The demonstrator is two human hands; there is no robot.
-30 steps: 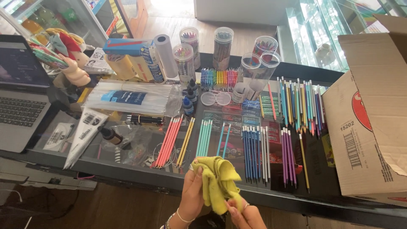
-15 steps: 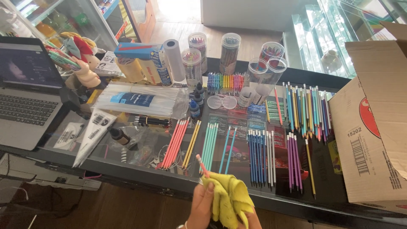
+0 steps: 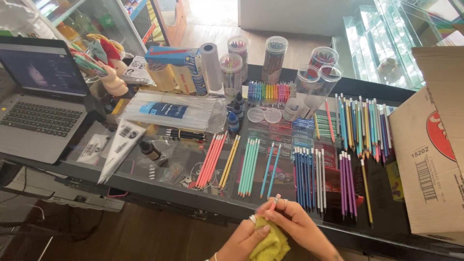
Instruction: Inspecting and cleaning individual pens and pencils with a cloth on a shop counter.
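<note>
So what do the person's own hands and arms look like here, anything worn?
Both are bare, with no sleeves in view. The right hand has a ring on one finger and the left hand has one too. A thin bracelet shows at the left wrist.

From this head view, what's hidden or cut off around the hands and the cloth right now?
- Pencil: only its tip shows; right hand and yellow cloth cover the rest.
- Yellow cloth: lower part cut off by the bottom edge.
- Left hand: wrist cut off by the bottom edge.
- Cardboard box: cut off by the right edge.
</note>
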